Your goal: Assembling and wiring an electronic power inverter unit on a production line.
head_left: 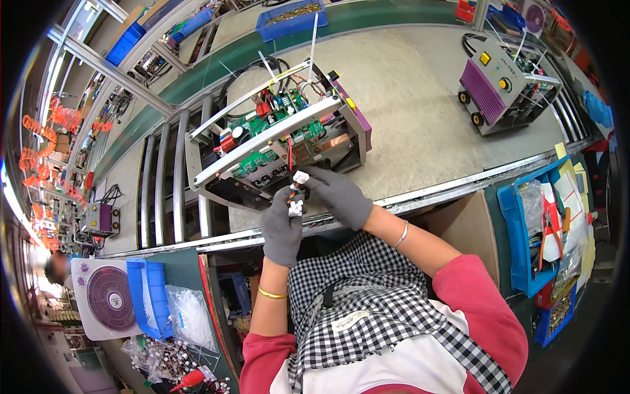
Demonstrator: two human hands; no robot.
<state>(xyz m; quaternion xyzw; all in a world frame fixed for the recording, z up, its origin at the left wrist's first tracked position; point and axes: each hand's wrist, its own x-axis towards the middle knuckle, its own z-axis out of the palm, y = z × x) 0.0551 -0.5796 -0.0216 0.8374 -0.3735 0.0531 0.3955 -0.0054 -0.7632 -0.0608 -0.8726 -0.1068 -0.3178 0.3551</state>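
Observation:
My left hand [282, 231], in a grey glove, is closed around a short bundle of coloured wires with a white plug connector [295, 209] at its lower end. Another white connector [300, 178] sits at the fingertips of my gloved right hand [342, 197], which pinches it from the right. Just beyond both hands stands an open machine chassis [269, 148] with a metal frame, purple end panel and exposed green circuit boards [254, 162]. Red and black wires [291, 152] run from inside it down toward the connectors. The gloved fingers partly hide the wires.
The chassis stands partly over metal rollers [161, 187] on the workbench [410, 111]. A second purple-sided machine [508, 85] is at the far right. Blue trays [515, 233] with tools lie to my right. A fan [108, 299] and bagged parts [191, 318] are at lower left.

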